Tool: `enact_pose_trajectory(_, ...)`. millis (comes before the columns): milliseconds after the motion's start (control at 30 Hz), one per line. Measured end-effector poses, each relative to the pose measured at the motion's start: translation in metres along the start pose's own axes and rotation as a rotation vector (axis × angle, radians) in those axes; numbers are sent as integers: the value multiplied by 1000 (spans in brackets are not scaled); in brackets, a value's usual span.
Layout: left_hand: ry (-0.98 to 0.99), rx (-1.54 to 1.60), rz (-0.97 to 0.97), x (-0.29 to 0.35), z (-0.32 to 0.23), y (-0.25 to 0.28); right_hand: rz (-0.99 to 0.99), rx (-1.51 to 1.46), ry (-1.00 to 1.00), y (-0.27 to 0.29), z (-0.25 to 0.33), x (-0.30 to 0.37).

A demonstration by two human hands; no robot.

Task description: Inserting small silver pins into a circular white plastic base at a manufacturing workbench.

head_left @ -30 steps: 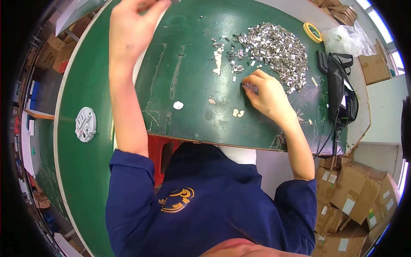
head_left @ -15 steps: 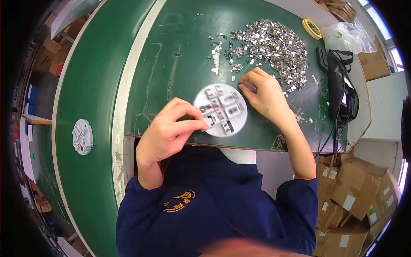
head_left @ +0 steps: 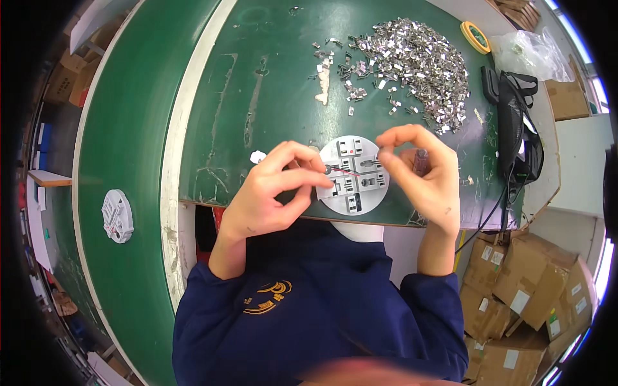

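A round white plastic base (head_left: 370, 196) with slots, small dark metal parts and a red wire lies near the table's front edge. My left hand (head_left: 273, 190) pinches at its left side, the fingertips by a small black round part where the wire starts. At its right edge, my right hand (head_left: 428, 174) is closed, thumb and forefinger brought together. Tucked in that palm is a screwdriver (head_left: 421, 161), of which only the dark fluted handle shows. Whether the right fingertips also hold a small piece cannot be made out.
A heap of small metal clips (head_left: 418, 67) spreads over the far right of the green table (head_left: 225, 128). Beyond it are a yellow tape roll (head_left: 475, 37), a clear plastic bag (head_left: 531, 55) and a black bag (head_left: 518, 128). Another white base (head_left: 118, 217) lies on the left green surface.
My right hand has pulled back toward me and turned, now at the base's right edge. The base has shifted slightly right and nearer, along with my left hand.
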State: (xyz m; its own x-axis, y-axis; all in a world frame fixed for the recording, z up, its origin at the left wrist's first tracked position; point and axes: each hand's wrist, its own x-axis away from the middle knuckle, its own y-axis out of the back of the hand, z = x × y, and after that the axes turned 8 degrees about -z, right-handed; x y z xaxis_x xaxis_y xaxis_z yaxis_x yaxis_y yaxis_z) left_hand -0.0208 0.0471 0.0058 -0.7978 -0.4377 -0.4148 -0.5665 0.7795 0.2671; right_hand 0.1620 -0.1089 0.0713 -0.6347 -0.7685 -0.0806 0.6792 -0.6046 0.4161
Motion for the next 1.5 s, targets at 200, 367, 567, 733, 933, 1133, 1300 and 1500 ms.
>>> enact_pose_trajectory(200,7,-155,-150,-15,-8,-25,103,65,249,-3,-15,-1)
enact_pose_trajectory(367,-7,-187,-75,-15,-3,-32,91,103,276,-2,-16,0)
enact_pose_trajectory(567,-7,-183,-82,-17,-1,-33,130,168,203,2,-12,-1)
enact_pose_trajectory(733,-5,-181,-79,-17,0,-34,132,142,193,0,-16,-3)
enact_pose_trajectory(933,-4,-167,-76,-18,1,-33,143,103,230,-3,-20,-5)
enact_pose_trajectory(1133,-1,-165,-78,-18,2,-34,137,91,235,-6,-22,-6)
enact_pose_trajectory(1300,13,-148,-66,-18,1,-33,125,132,250,-7,-21,-6)
enact_pose_trajectory(1500,35,-149,-63,-17,0,-28,120,207,287,-8,-18,-7)
